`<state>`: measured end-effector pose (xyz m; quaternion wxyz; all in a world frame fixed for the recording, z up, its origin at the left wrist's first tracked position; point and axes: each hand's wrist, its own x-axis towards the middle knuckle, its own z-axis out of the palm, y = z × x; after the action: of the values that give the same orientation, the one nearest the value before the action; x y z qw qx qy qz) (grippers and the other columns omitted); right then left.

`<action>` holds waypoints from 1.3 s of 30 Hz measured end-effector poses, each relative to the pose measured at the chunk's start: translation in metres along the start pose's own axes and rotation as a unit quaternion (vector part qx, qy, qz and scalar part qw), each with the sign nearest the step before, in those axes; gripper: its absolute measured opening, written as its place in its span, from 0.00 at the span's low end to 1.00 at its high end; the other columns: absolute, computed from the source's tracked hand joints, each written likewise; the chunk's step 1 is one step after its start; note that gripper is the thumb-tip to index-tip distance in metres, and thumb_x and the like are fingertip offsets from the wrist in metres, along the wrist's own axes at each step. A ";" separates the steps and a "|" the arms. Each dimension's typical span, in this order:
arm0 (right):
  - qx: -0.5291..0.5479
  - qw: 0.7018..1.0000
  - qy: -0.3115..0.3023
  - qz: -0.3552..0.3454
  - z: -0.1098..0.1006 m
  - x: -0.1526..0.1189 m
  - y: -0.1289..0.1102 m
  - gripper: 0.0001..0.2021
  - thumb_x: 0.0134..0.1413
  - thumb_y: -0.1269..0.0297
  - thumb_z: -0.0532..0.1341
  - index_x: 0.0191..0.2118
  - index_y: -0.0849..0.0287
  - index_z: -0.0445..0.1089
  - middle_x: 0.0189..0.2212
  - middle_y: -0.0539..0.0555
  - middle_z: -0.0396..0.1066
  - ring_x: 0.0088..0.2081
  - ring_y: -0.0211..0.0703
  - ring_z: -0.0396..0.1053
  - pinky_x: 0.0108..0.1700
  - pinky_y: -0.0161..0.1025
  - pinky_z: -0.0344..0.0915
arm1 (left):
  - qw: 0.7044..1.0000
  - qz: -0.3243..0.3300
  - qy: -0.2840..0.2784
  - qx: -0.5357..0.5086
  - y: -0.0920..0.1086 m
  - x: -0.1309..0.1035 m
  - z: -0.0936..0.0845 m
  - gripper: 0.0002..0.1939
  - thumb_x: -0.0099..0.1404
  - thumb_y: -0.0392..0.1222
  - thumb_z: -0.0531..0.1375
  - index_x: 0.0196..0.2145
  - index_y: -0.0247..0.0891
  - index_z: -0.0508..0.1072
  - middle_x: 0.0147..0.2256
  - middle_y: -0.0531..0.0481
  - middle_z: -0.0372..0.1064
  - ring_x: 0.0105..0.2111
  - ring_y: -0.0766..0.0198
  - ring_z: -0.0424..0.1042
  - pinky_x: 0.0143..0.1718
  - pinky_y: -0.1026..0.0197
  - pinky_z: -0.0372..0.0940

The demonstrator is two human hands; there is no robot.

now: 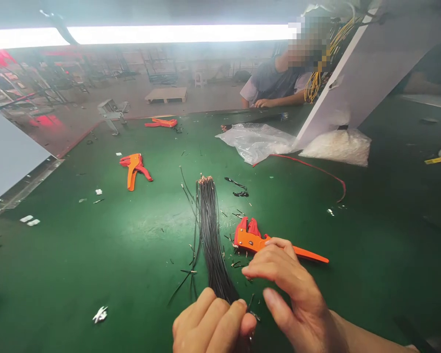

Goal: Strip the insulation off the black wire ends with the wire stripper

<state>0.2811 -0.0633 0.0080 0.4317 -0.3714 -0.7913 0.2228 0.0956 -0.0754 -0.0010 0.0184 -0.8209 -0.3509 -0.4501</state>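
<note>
A long bundle of thin black wires [210, 230] lies on the green table, its far end showing bare copper tips. My left hand [213, 323] is closed around the near end of this bundle, and the fingers hide what lies under them. Just right of it, my right hand [294, 289] is held with thumb and fingers apart and nothing visible between them. Beyond my right fingers rests a wire stripper [252, 241] with orange handles and red jaws, partly covered by the hand. Several loose wires [194, 230] lie along the bundle's left side.
Two more wire strippers [134, 169] [161, 122] lie farther left on the green table [113, 255]. Wire scraps surround the bundle. At the back are a clear plastic bag [259, 139], a filled bag [340, 147] and a red wire [316, 169]. Another person [275, 88] sits across the table.
</note>
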 end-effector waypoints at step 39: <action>-0.228 0.907 -0.133 0.328 -0.052 -0.016 0.031 0.14 0.60 0.54 0.57 0.42 0.60 0.69 0.39 0.59 0.71 0.40 0.55 0.68 0.44 0.55 0.64 | 0.965 -0.223 0.066 -0.118 -0.005 -0.008 -0.008 0.09 0.62 0.26 0.61 0.33 0.39 0.74 0.21 0.58 0.63 0.18 0.70 0.63 0.17 0.68 0.60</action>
<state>0.3430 -0.0547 0.0063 0.1287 -0.6652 -0.7040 0.2132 0.0844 -0.0785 -0.0035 -0.1567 -0.6871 -0.4670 -0.5341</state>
